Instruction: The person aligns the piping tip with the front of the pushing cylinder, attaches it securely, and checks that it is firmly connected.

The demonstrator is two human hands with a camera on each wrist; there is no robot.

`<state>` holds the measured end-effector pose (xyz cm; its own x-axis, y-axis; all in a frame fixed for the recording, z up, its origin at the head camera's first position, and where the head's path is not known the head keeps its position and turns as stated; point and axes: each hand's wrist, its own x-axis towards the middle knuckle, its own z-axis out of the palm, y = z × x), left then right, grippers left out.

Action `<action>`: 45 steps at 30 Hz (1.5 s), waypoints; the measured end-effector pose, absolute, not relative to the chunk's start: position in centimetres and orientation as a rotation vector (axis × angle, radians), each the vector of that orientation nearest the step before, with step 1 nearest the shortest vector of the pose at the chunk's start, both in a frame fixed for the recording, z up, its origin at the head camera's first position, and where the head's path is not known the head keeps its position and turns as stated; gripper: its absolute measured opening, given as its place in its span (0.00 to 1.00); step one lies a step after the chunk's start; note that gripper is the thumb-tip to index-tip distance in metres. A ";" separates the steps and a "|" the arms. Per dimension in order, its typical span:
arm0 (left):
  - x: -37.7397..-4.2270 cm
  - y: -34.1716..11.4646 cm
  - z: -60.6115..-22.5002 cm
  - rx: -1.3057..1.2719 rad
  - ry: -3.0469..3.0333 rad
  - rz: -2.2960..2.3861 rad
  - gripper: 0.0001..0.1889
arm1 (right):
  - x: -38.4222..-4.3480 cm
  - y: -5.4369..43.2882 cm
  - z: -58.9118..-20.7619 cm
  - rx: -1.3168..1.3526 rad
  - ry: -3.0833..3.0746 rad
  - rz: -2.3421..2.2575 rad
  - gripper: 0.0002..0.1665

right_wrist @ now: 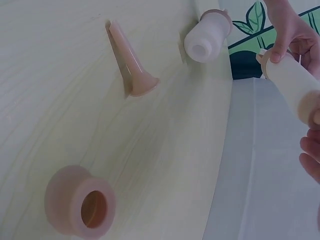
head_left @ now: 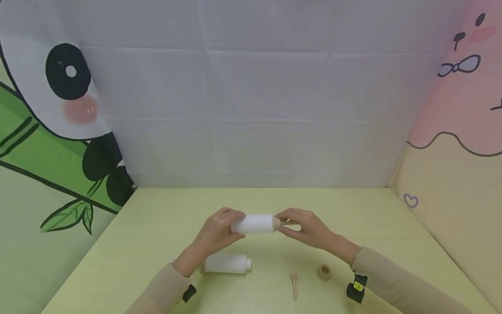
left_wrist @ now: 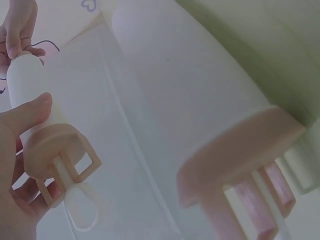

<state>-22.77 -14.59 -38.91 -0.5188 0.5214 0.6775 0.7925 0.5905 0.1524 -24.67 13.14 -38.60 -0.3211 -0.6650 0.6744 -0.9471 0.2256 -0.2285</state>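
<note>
Pale-yellow, wood-grained counter (head_left: 353, 211) met creased white backdrop (head_left: 259, 100); left hand (head_left: 220, 226) gripped white cylinder (head_left: 255, 224), right hand (head_left: 309, 227) pinched its tan tip (head_left: 276, 223).

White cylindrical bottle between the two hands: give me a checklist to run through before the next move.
1. Left hand grips the white cylindrical bottle: ok.
2. Right hand pinches the beige rounded end piece: ok.
3. End piece fully seated: cannot tell; fingers partly cover it.
4. Second white cylindrical bottle standing upright: not ok; it lies on its side.
5. Beige flared peg-like piece and beige ring-shaped piece apart on the pale yellow table: ok.
</note>
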 end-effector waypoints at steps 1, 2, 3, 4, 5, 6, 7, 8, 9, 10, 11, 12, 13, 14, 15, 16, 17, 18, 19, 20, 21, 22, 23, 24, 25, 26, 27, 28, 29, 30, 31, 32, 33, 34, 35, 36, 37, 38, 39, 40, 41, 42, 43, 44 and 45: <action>-22.8 -14.6 -38.9 -1.038 -2.236 -0.605 0.25 | -24.7 13.2 -38.6 1.482 -2.076 0.862 0.18; -22.8 -14.5 -38.9 -1.040 -2.234 -0.605 0.25 | -24.8 13.2 -38.7 1.483 -2.081 0.859 0.18; -22.8 -14.5 -38.9 -1.041 -2.233 -0.606 0.25 | -24.8 13.3 -38.8 1.479 -2.087 0.852 0.18; -22.8 -14.5 -39.0 -1.042 -2.232 -0.606 0.25 | -24.9 13.3 -38.8 1.469 -2.098 0.843 0.18; -22.8 -14.5 -39.0 -1.044 -2.231 -0.608 0.25 | -24.9 13.4 -38.8 1.455 -2.108 0.831 0.18; -22.8 -14.4 -39.0 -1.046 -2.232 -0.611 0.25 | -24.9 13.5 -38.8 1.440 -2.113 0.818 0.19; -22.9 -14.4 -39.0 -1.047 -2.233 -0.614 0.25 | -25.0 13.5 -38.8 1.427 -2.115 0.805 0.20; -22.9 -14.3 -39.0 -1.048 -2.234 -0.616 0.25 | -25.0 13.6 -38.8 1.414 -2.114 0.797 0.21; -22.9 -14.3 -38.9 -1.048 -2.234 -0.616 0.25 | -25.0 13.7 -38.8 1.402 -2.112 0.788 0.21; -23.0 -14.3 -38.9 -1.048 -2.234 -0.614 0.25 | -25.1 13.8 -38.8 1.395 -2.108 0.782 0.22; -23.0 -14.2 -38.9 -1.047 -2.234 -0.613 0.25 | -25.2 13.9 -38.8 1.396 -2.097 0.773 0.22; -23.1 -14.2 -38.9 -1.047 -2.232 -0.610 0.25 | -25.2 13.9 -38.8 1.404 -2.083 0.764 0.22; -23.2 -14.1 -38.9 -1.047 -2.229 -0.608 0.25 | -25.3 14.0 -38.8 1.412 -2.070 0.753 0.22; -23.2 -14.1 -38.9 -1.047 -2.227 -0.607 0.25 | -25.4 14.0 -38.8 1.420 -2.056 0.741 0.21; -23.3 -14.0 -38.9 -1.048 -2.225 -0.607 0.25 | -25.5 14.0 -38.8 1.428 -2.043 0.727 0.20; -23.2 -14.0 -38.8 -1.049 -2.225 -0.606 0.25 | -25.4 14.0 -38.8 1.438 -2.030 0.717 0.18; -23.2 -13.9 -38.8 -1.049 -2.225 -0.605 0.25 | -25.4 14.0 -38.7 1.449 -2.014 0.713 0.17; -23.1 -13.9 -38.7 -1.050 -2.226 -0.603 0.25 | -25.4 14.0 -38.7 1.458 -2.002 0.714 0.16; -23.1 -13.8 -38.7 -1.049 -2.227 -0.604 0.25 | -25.4 14.0 -38.6 1.463 -1.993 0.717 0.15; -23.0 -13.8 -38.6 -1.048 -2.228 -0.603 0.25 | -25.3 14.0 -38.6 1.467 -1.986 0.719 0.15; -23.0 -13.7 -38.6 -1.047 -2.227 -0.603 0.25 | -25.3 14.1 -38.6 1.471 -1.982 0.725 0.15; -22.9 -13.7 -38.6 -1.047 -2.228 -0.601 0.25 | -25.3 14.1 -38.6 1.477 -1.978 0.732 0.15; -22.9 -13.7 -38.5 -1.046 -2.227 -0.597 0.25 | -25.3 14.1 -38.6 1.480 -1.977 0.735 0.15; -22.8 -13.6 -38.5 -1.047 -2.226 -0.595 0.25 | -25.3 14.2 -38.6 1.481 -1.980 0.737 0.16; -22.8 -13.6 -38.5 -1.047 -2.225 -0.592 0.25 | -25.2 14.2 -38.6 1.484 -1.982 0.740 0.16; -22.7 -13.6 -38.4 -1.048 -2.224 -0.586 0.25 | -25.2 14.3 -38.6 1.485 -1.986 0.743 0.17; -22.6 -13.5 -38.4 -1.050 -2.222 -0.583 0.25 | -25.2 14.3 -38.6 1.489 -1.989 0.751 0.17; -22.6 -13.5 -38.4 -1.051 -2.222 -0.579 0.25 | -25.2 14.4 -38.7 1.491 -1.989 0.755 0.17; -22.5 -13.5 -38.3 -1.053 -2.220 -0.573 0.25 | -25.1 14.4 -38.7 1.491 -1.992 0.761 0.16; -22.4 -13.5 -38.3 -1.052 -2.220 -0.569 0.25 | -25.1 14.5 -38.6 1.491 -1.994 0.766 0.16; -22.4 -13.5 -38.4 -1.053 -2.218 -0.566 0.25 | -25.1 14.5 -38.6 1.489 -1.999 0.768 0.16; -22.4 -13.5 -38.4 -1.054 -2.217 -0.564 0.26 | -25.0 14.5 -38.7 1.489 -2.001 0.772 0.16; -22.4 -13.5 -38.4 -1.055 -2.216 -0.565 0.26 | -25.0 14.5 -38.6 1.486 -2.003 0.772 0.16; -22.4 -13.5 -38.4 -1.057 -2.215 -0.563 0.26 | -25.0 14.5 -38.6 1.484 -2.004 0.772 0.17; -22.4 -13.5 -38.4 -1.059 -2.214 -0.561 0.26 | -24.9 14.5 -38.6 1.479 -2.010 0.773 0.17; -22.4 -13.5 -38.5 -1.061 -2.214 -0.563 0.26 | -24.9 14.5 -38.6 1.477 -2.012 0.775 0.18; -22.4 -13.5 -38.4 -1.063 -2.214 -0.567 0.26 | -24.9 14.5 -38.6 1.475 -2.012 0.778 0.19; -22.4 -13.4 -38.4 -1.066 -2.213 -0.572 0.26 | -24.8 14.4 -38.6 1.474 -2.012 0.783 0.20; -22.4 -13.4 -38.4 -1.069 -2.213 -0.576 0.26 | -24.8 14.4 -38.6 1.472 -2.012 0.786 0.20; -22.4 -13.4 -38.4 -1.070 -2.212 -0.576 0.26 | -24.7 14.4 -38.6 1.472 -2.008 0.788 0.21; -22.4 -13.4 -38.3 -1.069 -2.211 -0.579 0.26 | -24.7 14.4 -38.6 1.471 -2.006 0.793 0.21; -22.4 -13.4 -38.3 -1.069 -2.210 -0.579 0.26 | -24.6 14.3 -38.6 1.473 -2.001 0.797 0.20; -22.4 -13.4 -38.2 -1.068 -2.211 -0.576 0.26 | -24.6 14.3 -38.6 1.475 -1.995 0.800 0.19; -22.4 -13.4 -38.2 -1.068 -2.210 -0.571 0.26 | -24.6 14.2 -38.6 1.478 -1.985 0.801 0.17; -22.4 -13.4 -38.2 -1.067 -2.209 -0.566 0.26 | -24.6 14.1 -38.6 1.481 -1.979 0.803 0.16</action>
